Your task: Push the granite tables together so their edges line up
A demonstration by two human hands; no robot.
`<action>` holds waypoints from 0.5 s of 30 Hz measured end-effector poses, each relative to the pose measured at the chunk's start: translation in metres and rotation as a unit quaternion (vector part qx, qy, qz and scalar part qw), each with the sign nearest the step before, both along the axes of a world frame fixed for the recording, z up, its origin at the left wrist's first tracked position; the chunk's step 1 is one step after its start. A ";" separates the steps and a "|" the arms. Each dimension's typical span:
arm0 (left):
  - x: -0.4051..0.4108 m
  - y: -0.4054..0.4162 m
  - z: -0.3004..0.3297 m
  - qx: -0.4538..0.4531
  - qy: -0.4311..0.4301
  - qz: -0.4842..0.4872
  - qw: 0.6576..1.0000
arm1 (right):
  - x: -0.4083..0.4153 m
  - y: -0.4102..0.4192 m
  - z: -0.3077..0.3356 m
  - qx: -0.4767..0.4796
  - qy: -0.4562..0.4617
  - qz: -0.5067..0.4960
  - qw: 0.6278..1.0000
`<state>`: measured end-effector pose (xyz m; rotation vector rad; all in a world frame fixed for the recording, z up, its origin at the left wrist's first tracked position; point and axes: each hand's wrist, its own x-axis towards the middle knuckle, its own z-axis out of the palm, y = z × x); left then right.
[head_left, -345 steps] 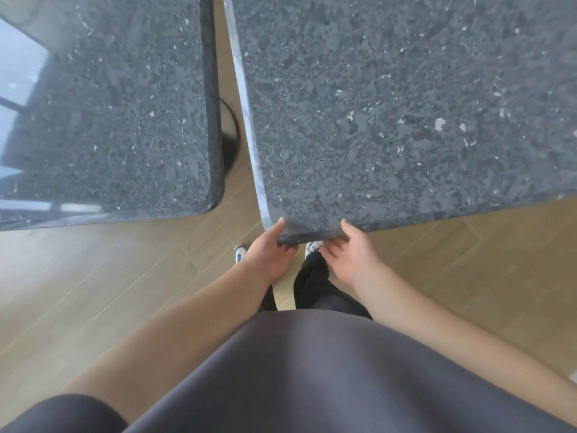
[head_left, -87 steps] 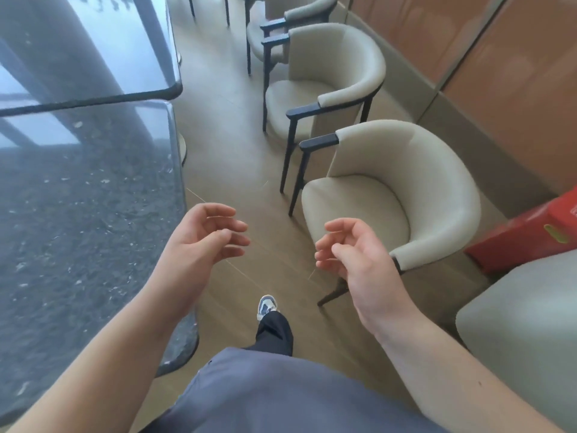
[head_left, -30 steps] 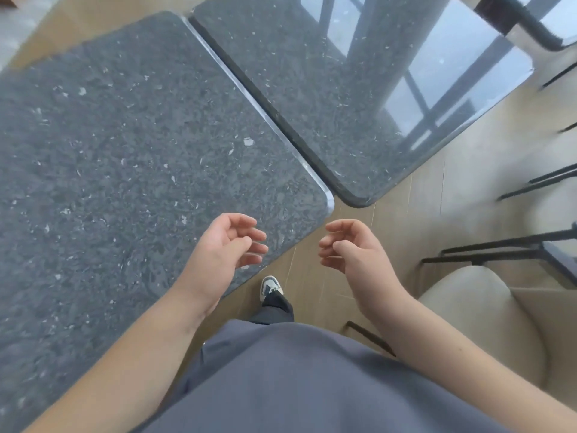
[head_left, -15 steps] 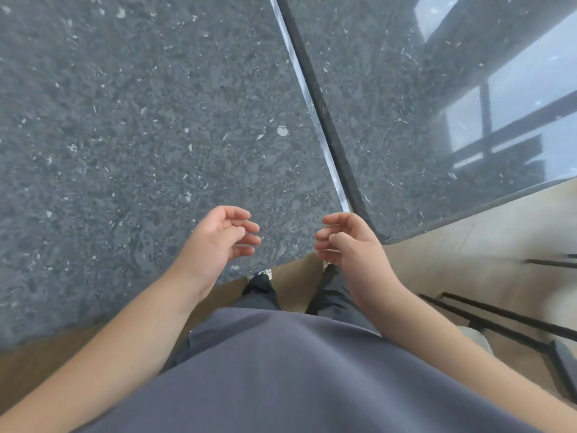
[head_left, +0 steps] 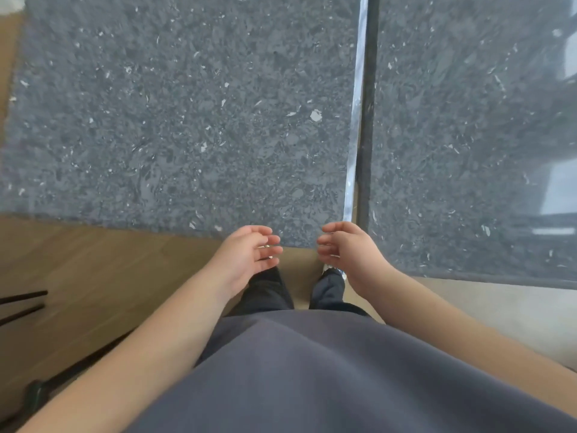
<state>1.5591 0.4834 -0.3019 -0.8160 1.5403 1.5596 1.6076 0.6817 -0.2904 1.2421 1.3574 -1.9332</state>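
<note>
1. Left granite table (head_left: pixel 175 114): dark grey speckled stone with pale flecks, one larger white chip towards its right edge. Its near edge runs across the view just ahead of my hands; wooden floor (head_left: pixel 93 276) shows below it.
2. Right granite table (head_left: pixel 468 135): same speckled stone, glossier, with bright window reflections along its right side. Its near edge sits closer to me than the left table's near edge, so the two near edges do not line up.
3. The long facing edges run side by side, parallel, with a narrow dark seam (head_left: pixel 363 120) between them and a bright glint along the left table's edge. I cannot tell whether the slabs touch.
4. My left hand (head_left: pixel 246 257) hovers at the near edge of the left table, close to its near right corner; fingers loosely curled, slightly apart, holding nothing.
5. My right hand (head_left: pixel 346 251) hovers at that same corner by the seam; fingers loosely curled, slightly apart, holding nothing.
6. Neither hand plainly touches stone.
</note>
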 end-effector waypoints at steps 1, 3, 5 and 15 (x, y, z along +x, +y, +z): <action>0.005 0.004 -0.006 0.007 -0.020 0.023 1.000 | 0.003 -0.001 -0.007 -0.015 -0.016 -0.002 1.000; 0.013 0.007 -0.019 0.011 -0.050 0.052 0.997 | 0.010 -0.005 -0.021 -0.034 -0.049 0.009 0.998; 0.019 0.007 -0.034 0.009 -0.076 0.072 0.994 | 0.015 -0.010 -0.037 -0.049 -0.083 0.020 0.995; 0.020 -0.017 -0.093 0.089 -0.168 0.226 0.955 | 0.025 -0.043 -0.099 -0.184 -0.092 -0.177 0.962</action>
